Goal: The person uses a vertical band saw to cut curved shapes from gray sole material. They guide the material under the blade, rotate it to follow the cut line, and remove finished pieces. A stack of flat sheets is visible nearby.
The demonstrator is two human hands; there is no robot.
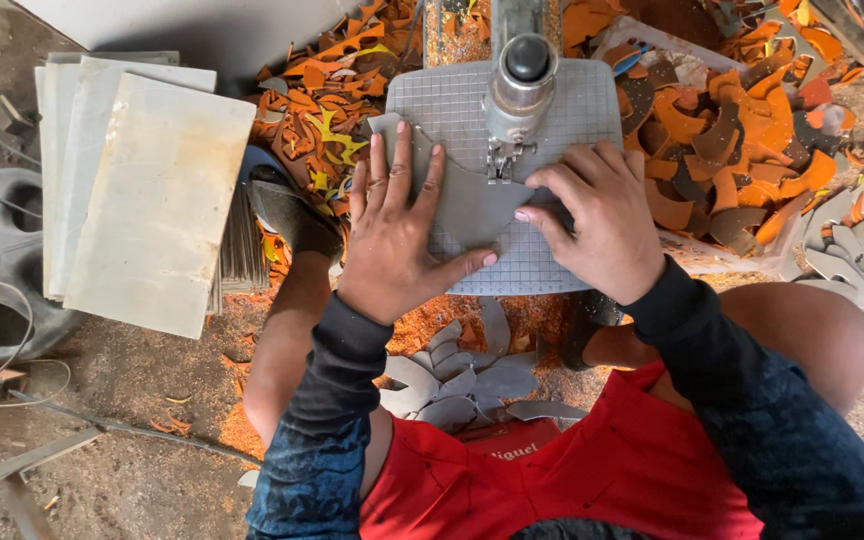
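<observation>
A grey flat sheet piece [472, 205] lies on the gridded cutting table [572, 110] of a small saw machine [520, 80]. My left hand [397, 235] presses flat on the sheet's left part, fingers spread. On the sheet's right part rests my right hand [602, 225], its fingertips close to the blade [500, 160]. Both hands hold the sheet down against the table under the machine head.
Orange, yellow and dark offcuts [732, 130] pile up behind and to the right of the machine. Grey curved cut pieces [462, 375] lie between my legs and at the far right [852, 265]. A stack of pale boards [142, 190] stands on the left, orange dust around it.
</observation>
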